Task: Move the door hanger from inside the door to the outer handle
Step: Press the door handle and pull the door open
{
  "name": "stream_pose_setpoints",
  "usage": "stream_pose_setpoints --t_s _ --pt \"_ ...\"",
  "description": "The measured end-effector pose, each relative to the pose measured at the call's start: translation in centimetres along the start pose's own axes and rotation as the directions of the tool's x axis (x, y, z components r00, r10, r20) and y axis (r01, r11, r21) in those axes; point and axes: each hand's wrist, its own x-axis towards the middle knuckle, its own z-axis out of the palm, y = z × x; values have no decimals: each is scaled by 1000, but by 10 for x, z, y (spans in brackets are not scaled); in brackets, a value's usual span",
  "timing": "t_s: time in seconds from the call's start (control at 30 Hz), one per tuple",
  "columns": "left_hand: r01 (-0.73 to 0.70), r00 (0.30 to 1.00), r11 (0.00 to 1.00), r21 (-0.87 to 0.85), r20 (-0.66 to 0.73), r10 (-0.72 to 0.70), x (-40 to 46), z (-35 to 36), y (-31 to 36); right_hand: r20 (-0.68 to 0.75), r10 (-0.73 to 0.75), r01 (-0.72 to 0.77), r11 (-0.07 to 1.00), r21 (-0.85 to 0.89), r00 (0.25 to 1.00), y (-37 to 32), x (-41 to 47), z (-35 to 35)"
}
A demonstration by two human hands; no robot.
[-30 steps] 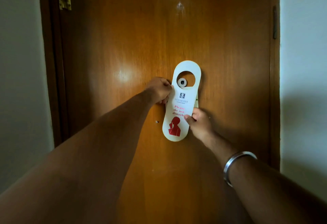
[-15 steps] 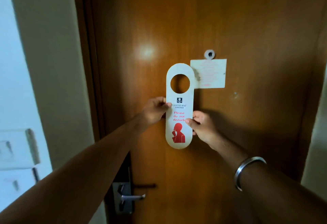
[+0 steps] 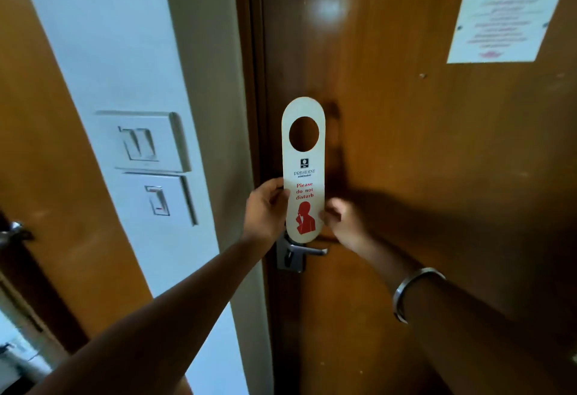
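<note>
Door hanger (image 3: 303,173) upright, one, left hand (image 3: 265,208) and right hand (image 3: 342,221) grips clamped on it, above one handle (image 3: 307,251).

We faced a glossy brown wooden door (image 3: 406,176) catching a light glare, beside a white wall (image 3: 125,51) bearing two switch plates (image 3: 146,141).

The door hanger (image 3: 303,173) stands upright in front of the door (image 3: 406,144), between the left hand (image 3: 265,210) and right hand (image 3: 342,223). The handle (image 3: 299,251) sits just below it. Two switch plates (image 3: 146,141) lie left on the wall; a notice (image 3: 505,23) hangs upper right.
</note>
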Motion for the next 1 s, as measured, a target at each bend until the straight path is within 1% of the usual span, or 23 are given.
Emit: stream_pose_setpoints --t_s 0.07,0.13,0.2,0.27,0.33,0.4,0.43,0.5,0.6,0.67,0.77,0.87,0.97,1.0 --pt "-38 999 992 121 -28 41 -6 -19 -1 124 27 -21 999 -46 992 1 -4 32" --pt "-46 995 973 227 -74 64 -12 -37 -1 150 59 -25 976 -216 987 3 -6 59" --pt "-75 993 957 281 -65 97 -18 -46 -1 123 146 -87 917 -390 982 7 -10 79" --pt "-117 991 940 321 -20 131 -24 -49 -2 103 198 -120 853 -508 975 13 -15 96" --pt "-136 989 935 327 -6 146 -30 -53 -3 56 164 -91 763 -640 985 20 -21 108" --pt "-145 989 936 320 10 150 -35 -57 -4 14 125 -77 692 -717 992 25 -24 116" --pt "-147 989 938 314 17 150 -38 -59 -3 15 118 -68 667 -742 993 27 -26 118" --pt "-147 989 947 285 22 147 -48 -66 -1 42 124 -49 652 -756 991 33 -29 122" --pt "-161 987 951 264 27 159 -58 -84 3 65 180 -91 738 -669 981 42 -30 124" --pt "-177 984 945 274 33 174 -63 -97 5 105 204 -92 766 -636 973 47 -30 122" --pt "-136 990 960 244 2 140 -74 -113 4 133 216 -78 752 -655 967 50 -34 120" --pt "-103 994 960 261 -14 111 -99 -127 -3 166 211 -46 740 -671 963 48 -45 118" --pt "-26 998 966 259 -51 41 -131 -146 -14 214 232 -31 743 -669 949 42 -59 109" --pt "-16 998 960 281 -61 35 -141 -153 -17 228 237 -28 749 -662 944 39 -65 106"
